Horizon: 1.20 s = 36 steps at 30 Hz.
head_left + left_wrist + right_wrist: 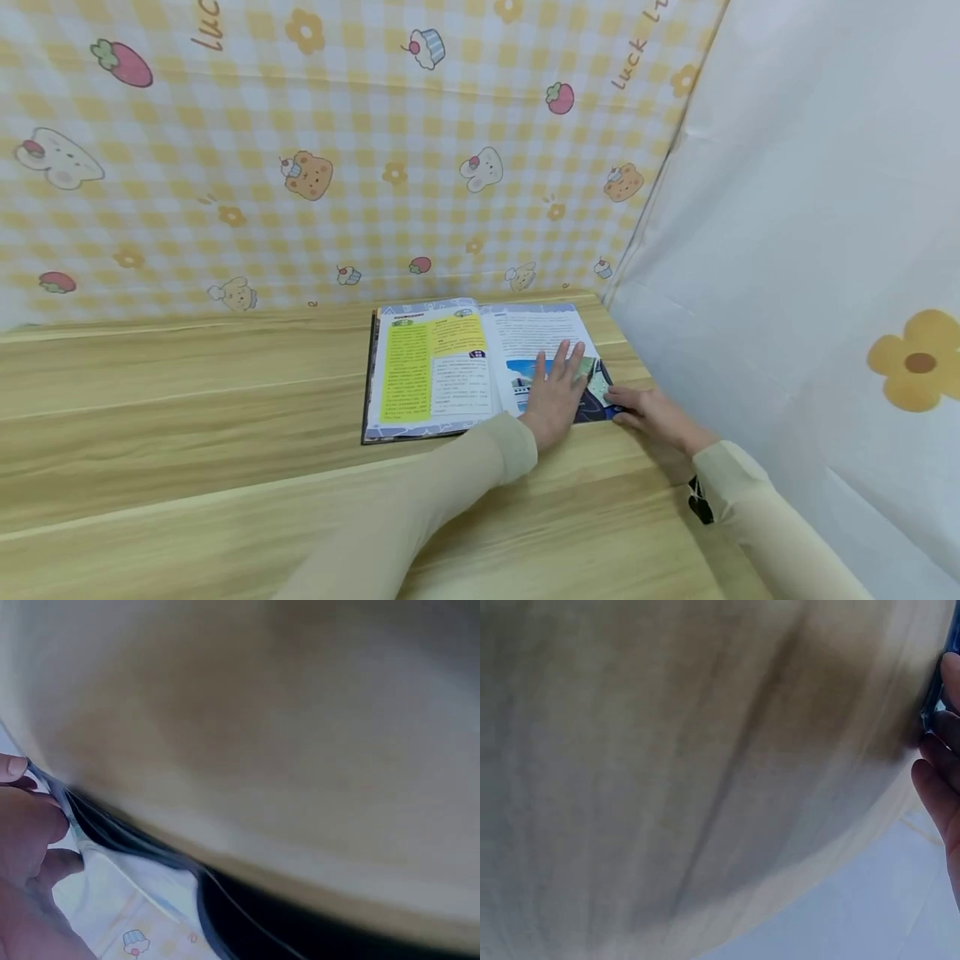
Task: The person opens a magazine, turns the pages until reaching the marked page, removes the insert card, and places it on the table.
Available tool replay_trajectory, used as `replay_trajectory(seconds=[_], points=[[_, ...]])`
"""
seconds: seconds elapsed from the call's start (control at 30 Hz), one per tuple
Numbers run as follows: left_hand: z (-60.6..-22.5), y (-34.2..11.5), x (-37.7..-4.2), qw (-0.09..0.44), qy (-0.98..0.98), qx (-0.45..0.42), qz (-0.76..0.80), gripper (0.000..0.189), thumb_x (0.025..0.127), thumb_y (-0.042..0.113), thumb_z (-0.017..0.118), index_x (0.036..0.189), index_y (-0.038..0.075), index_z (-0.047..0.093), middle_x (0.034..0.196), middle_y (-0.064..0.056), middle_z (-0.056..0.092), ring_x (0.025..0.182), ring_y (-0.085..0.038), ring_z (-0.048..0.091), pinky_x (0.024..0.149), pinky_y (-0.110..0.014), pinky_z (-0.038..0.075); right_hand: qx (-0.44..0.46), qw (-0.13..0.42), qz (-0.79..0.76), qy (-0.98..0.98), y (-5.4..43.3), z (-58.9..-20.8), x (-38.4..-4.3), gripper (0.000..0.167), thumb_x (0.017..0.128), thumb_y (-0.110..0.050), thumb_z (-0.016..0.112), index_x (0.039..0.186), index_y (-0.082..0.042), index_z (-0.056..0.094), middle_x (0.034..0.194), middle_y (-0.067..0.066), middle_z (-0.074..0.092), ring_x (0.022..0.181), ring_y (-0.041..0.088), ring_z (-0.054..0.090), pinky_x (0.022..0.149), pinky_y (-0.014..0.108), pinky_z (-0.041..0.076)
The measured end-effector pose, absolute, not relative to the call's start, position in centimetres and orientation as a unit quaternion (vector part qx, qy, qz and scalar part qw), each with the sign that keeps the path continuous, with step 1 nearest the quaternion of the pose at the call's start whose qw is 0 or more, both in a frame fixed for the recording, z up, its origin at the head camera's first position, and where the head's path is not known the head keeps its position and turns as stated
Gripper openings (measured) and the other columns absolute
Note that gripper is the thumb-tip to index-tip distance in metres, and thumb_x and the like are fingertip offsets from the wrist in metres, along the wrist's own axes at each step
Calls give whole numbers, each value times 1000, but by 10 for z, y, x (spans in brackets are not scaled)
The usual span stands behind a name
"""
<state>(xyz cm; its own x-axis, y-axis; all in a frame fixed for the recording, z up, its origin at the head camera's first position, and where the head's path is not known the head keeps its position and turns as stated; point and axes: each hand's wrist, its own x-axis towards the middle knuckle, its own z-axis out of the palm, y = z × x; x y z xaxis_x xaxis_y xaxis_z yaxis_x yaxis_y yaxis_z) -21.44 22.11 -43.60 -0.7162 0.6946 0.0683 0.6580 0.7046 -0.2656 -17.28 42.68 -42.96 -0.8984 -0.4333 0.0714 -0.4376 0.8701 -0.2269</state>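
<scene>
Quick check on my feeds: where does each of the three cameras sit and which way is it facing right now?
Head: above, looking forward and down at the open book; left hand flat on its page, right hand at its corner.
Left wrist: low against the table, fingers at the book's edge.
Right wrist: likewise, fingers.
Shared: book, table.

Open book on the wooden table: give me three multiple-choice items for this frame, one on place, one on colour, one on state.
1. Where does the left hand lie?
A on the book's right page
B on the bare table
C on the wall cloth

2. What colour is the big text block on the left page?
A red
B yellow
C black

3. How does the book lie?
A shut
B standing upright
C open flat

Key: 1 A, straight fingers rest on the right page; 2 B, the yellow block fills that page; 3 C, both pages face up on the table.
</scene>
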Motion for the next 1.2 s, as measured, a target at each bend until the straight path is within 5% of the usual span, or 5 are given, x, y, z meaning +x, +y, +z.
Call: replay_trajectory(seconds=[0.13,0.33,0.67,0.97,1.2], points=[[-434,214,-217,98,-911,-373,146,51,99,34,40,148,25,29,159,-1,-7,146,-27,-6,115,-51,10,227,6,116,-967,429,-427,-176,30,87,-5,63,114,6,64,119,27,60,111,44,56,91,51,46],[-434,206,-217,33,-908,-394,138,59,98,43,40,151,33,15,158,3,12,146,-22,11,116,-44,15,217,3,134,-967,427,-427,-178,27,89,-3,59,115,3,65,117,24,62,109,42,58,89,50,48],[-422,188,-217,-4,-902,-419,103,55,100,42,37,145,11,35,147,-7,40,134,-21,40,112,-39,28,245,39,89,-965,421,-427,-176,25,87,1,60,111,3,67,115,23,63,108,42,59,87,48,49],[-418,145,-216,8,-922,-366,127,71,91,62,41,142,13,43,131,-15,55,122,-29,50,104,-42,34,223,10,74,-972,421,-425,-177,27,88,3,58,114,4,65,118,25,61,111,42,57,89,48,48],[-417,109,-209,23,-927,-358,113,75,87,64,44,126,1,56,137,-17,47,125,-31,46,99,-40,42,212,3,74,-975,420,-424,-174,27,88,2,57,114,4,65,119,24,61,111,42,57,89,49,48]])
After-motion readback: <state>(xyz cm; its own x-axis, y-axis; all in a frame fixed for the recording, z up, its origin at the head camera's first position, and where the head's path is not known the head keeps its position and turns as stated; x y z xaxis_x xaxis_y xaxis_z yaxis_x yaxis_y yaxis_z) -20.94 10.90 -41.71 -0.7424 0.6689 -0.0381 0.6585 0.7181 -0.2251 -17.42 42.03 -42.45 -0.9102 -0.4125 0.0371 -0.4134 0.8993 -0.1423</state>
